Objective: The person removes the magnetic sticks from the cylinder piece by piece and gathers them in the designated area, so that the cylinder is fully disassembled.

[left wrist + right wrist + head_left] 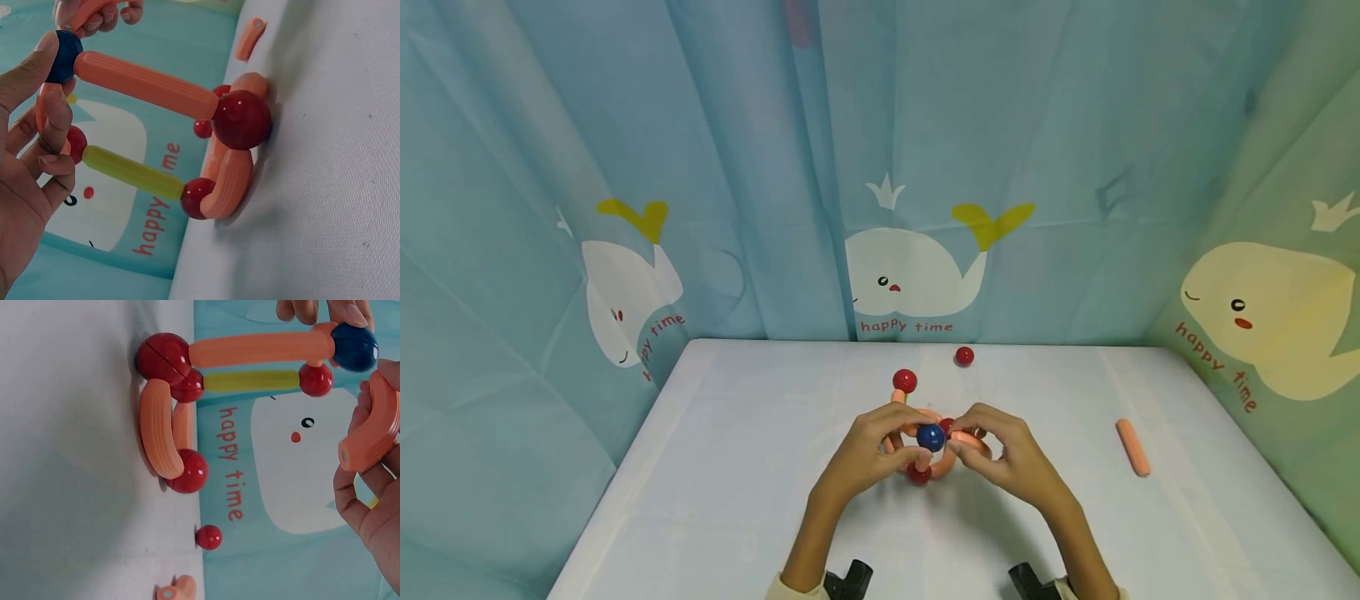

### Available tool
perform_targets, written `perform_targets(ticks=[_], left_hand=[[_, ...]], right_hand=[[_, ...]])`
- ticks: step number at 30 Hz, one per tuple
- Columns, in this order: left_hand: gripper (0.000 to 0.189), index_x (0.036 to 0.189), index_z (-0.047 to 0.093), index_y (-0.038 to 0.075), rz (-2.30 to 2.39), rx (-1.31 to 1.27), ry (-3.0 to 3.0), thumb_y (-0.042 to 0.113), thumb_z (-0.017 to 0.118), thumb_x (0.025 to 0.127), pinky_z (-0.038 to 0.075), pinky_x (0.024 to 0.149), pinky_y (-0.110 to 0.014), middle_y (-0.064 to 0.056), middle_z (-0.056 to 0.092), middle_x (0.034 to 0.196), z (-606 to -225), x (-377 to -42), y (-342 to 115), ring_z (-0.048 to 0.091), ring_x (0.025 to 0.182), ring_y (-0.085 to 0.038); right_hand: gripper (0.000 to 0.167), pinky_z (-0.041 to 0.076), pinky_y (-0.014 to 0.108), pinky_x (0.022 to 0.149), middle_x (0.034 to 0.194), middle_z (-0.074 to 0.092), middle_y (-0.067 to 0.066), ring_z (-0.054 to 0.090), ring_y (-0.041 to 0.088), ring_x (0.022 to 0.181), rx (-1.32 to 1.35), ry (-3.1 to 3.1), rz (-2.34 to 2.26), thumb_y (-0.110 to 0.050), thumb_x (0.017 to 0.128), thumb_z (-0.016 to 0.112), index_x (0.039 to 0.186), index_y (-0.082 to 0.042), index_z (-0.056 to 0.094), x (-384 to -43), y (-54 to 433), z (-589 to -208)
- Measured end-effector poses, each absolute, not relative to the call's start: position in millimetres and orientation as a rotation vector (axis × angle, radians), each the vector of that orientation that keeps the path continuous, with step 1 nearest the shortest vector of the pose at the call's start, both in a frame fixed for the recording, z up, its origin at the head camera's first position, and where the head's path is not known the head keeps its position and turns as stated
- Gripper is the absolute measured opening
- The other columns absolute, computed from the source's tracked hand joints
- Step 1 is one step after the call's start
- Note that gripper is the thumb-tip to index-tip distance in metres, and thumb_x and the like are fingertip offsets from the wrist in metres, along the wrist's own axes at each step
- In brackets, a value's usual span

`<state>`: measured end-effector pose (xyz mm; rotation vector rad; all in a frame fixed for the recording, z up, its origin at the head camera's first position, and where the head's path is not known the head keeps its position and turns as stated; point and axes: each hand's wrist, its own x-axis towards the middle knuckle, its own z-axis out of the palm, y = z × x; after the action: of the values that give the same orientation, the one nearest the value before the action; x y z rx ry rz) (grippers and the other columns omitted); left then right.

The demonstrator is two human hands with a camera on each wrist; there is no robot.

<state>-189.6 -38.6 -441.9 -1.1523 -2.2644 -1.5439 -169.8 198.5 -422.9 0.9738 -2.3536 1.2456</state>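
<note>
My left hand [872,446] pinches a blue ball [931,437] between thumb and fingers. This ball tops an upright straight orange rod [147,81] that stands on a red ball [242,120]. A yellow-green rod [133,170] rises beside it, with a red ball [315,379] at its top. An orange curved piece runs from the blue ball toward that top red ball, partly behind the left fingers. Curved orange rods [161,428] and red balls form the base on the table. My right hand [1011,450] holds a loose curved orange rod [373,428], one end close by the blue ball.
On the white table [737,467], a loose red ball [964,357] lies near the back edge. A loose orange rod [1132,447] lies to the right. Blue curtains [760,167] with whale prints hang behind and along the sides.
</note>
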Motion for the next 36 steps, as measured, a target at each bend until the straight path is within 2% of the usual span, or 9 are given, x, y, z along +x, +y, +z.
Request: perform_targets(ticks=[5, 10, 16, 20, 23, 29, 36], left_hand=[[0.044, 0.123, 0.066, 0.023, -1.553, -1.136, -2.284, 0.017, 0.080, 0.082, 0.053, 0.066, -0.019, 0.006, 0.067, 0.117, -441, -189, -39, 0.055, 0.086, -0.006], [0.043, 0.123, 0.066, 0.024, -1.550, -1.137, -2.294, 0.017, 0.079, 0.082, 0.053, 0.066, -0.019, 0.007, 0.067, 0.115, -439, -188, -40, 0.054, 0.086, -0.005], [0.043, 0.122, 0.066, 0.025, -1.552, -1.125, -2.287, 0.017, 0.079, 0.082, 0.053, 0.065, -0.020, 0.006, 0.066, 0.114, -440, -187, -39, 0.053, 0.083, -0.004], [0.043, 0.122, 0.066, 0.027, -1.545, -1.101, -2.298, 0.018, 0.079, 0.082, 0.054, 0.064, -0.023, 0.007, 0.065, 0.116, -440, -186, -38, 0.053, 0.082, -0.004], [0.044, 0.123, 0.066, 0.027, -1.541, -1.095, -2.303, 0.019, 0.080, 0.082, 0.054, 0.064, -0.025, 0.007, 0.065, 0.116, -440, -186, -38, 0.053, 0.082, -0.004], [0.044, 0.123, 0.066, 0.025, -1.541, -1.091, -2.308, 0.019, 0.080, 0.082, 0.053, 0.064, -0.022, 0.007, 0.065, 0.114, -440, -186, -38, 0.055, 0.079, -0.010], [0.042, 0.123, 0.067, 0.016, -1.543, -1.109, -2.296, 0.020, 0.079, 0.083, 0.052, 0.064, -0.020, 0.005, 0.066, 0.116, -440, -186, -38, 0.057, 0.079, -0.019]], right_hand=[[0.024, 0.048, 0.023, 0.064, 0.089, 0.068, -0.008, 0.056, 0.006, 0.075, 0.880, -2.356, 1.245, -0.002, 0.083, 0.075, 0.098, -0.020, 0.072, -170, 204, -420], [0.020, 0.049, 0.022, 0.062, 0.085, 0.064, -0.007, 0.057, 0.007, 0.066, 0.705, -2.393, 1.258, -0.005, 0.086, 0.072, 0.100, -0.020, 0.073, -172, 215, -422], [0.010, 0.051, 0.020, 0.072, 0.088, 0.070, -0.003, 0.059, 0.000, 0.082, 0.379, -2.495, 1.224, -0.018, 0.091, 0.070, 0.100, -0.016, 0.073, -178, 233, -429], [0.019, 0.050, 0.021, 0.072, 0.091, 0.072, 0.003, 0.058, -0.004, 0.082, 0.165, -2.576, 1.186, -0.029, 0.092, 0.068, 0.100, -0.012, 0.072, -183, 248, -435], [0.026, 0.048, 0.024, 0.070, 0.095, 0.072, 0.007, 0.058, 0.000, 0.083, 0.049, -2.638, 1.140, -0.033, 0.094, 0.066, 0.102, -0.009, 0.072, -189, 261, -441], [0.042, 0.046, 0.029, 0.064, 0.104, 0.068, 0.017, 0.058, 0.019, 0.085, -0.167, -2.759, 1.164, -0.042, 0.095, 0.062, 0.108, -0.002, 0.068, -201, 279, -459], [0.040, 0.042, 0.029, 0.061, 0.093, 0.070, 0.017, 0.058, 0.022, 0.078, -0.283, -2.838, 1.098, -0.036, 0.094, 0.064, 0.101, 0.003, 0.069, -213, 287, -476]])
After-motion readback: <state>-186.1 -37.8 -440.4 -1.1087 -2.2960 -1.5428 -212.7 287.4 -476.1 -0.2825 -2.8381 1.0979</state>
